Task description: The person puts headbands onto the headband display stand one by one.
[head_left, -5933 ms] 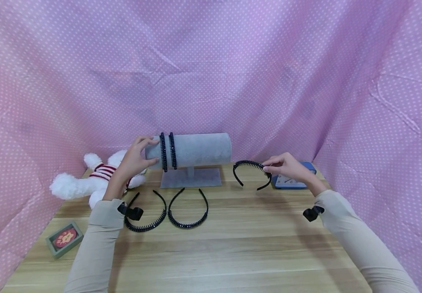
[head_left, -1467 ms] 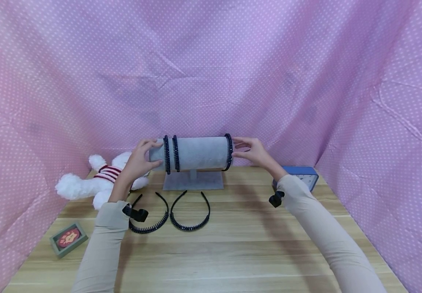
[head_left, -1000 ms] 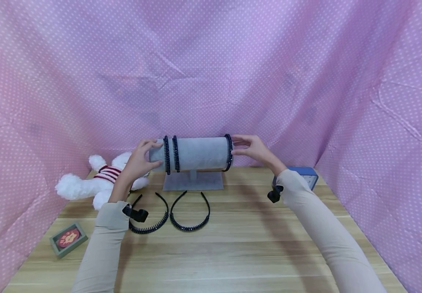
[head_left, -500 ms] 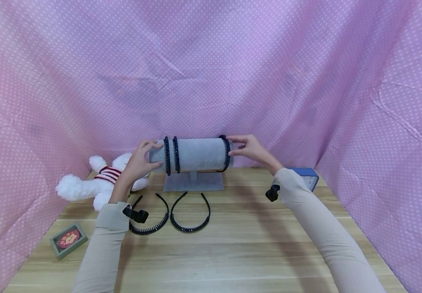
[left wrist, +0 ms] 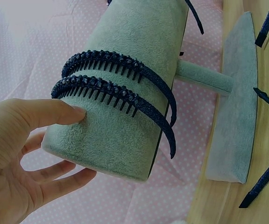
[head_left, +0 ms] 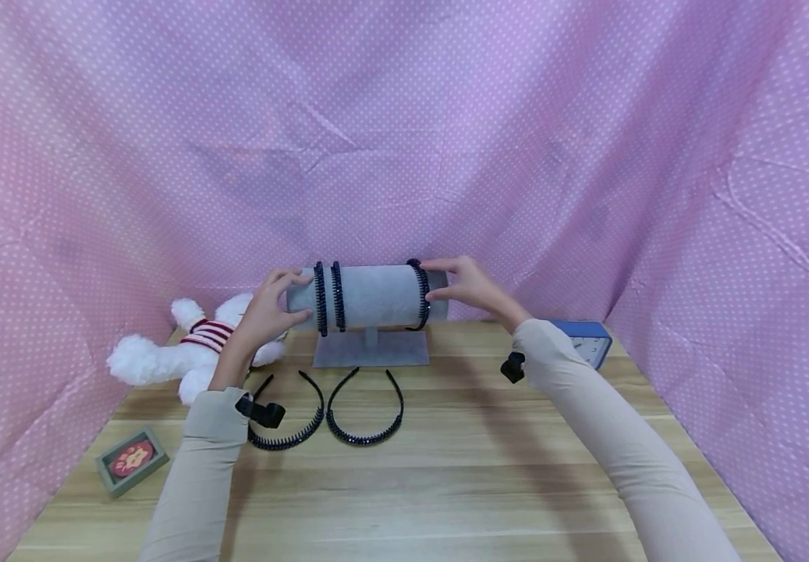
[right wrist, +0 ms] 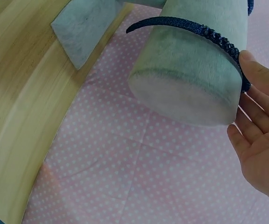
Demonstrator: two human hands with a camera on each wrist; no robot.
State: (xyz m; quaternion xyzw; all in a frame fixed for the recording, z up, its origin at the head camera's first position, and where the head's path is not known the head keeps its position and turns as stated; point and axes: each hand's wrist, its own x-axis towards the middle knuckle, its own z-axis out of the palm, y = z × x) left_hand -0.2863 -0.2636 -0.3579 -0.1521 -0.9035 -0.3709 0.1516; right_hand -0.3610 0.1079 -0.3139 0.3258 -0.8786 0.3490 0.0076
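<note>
A grey velvet headband display stand point(head_left: 383, 297) has two black toothed headbands point(head_left: 338, 297) around its left part. My left hand point(head_left: 264, 312) holds the roll's left end, the thumb point(left wrist: 60, 114) pressed on the velvet just beside the outer headband. Around the right part sits a third black headband point(head_left: 422, 297), its beaded teeth towards the roll. My right hand point(head_left: 470, 285) holds this headband from the right. In the right wrist view the thumb point(right wrist: 260, 77) lies at its beaded edge, while the other fingers reach behind the roll.
Two more black headbands point(head_left: 365, 439) point(head_left: 285, 443) lie on the wooden table point(head_left: 404, 499) in front of the stand. A white plush toy point(head_left: 158, 361) lies at the left, with a small green frame point(head_left: 132, 462) nearer. A blue clock point(head_left: 590, 343) stands behind my right forearm.
My right hand has brought the third headband from beside the stand onto the roll's right end, then slid it leftward along the roll. The left hand keeps its hold on the roll.
</note>
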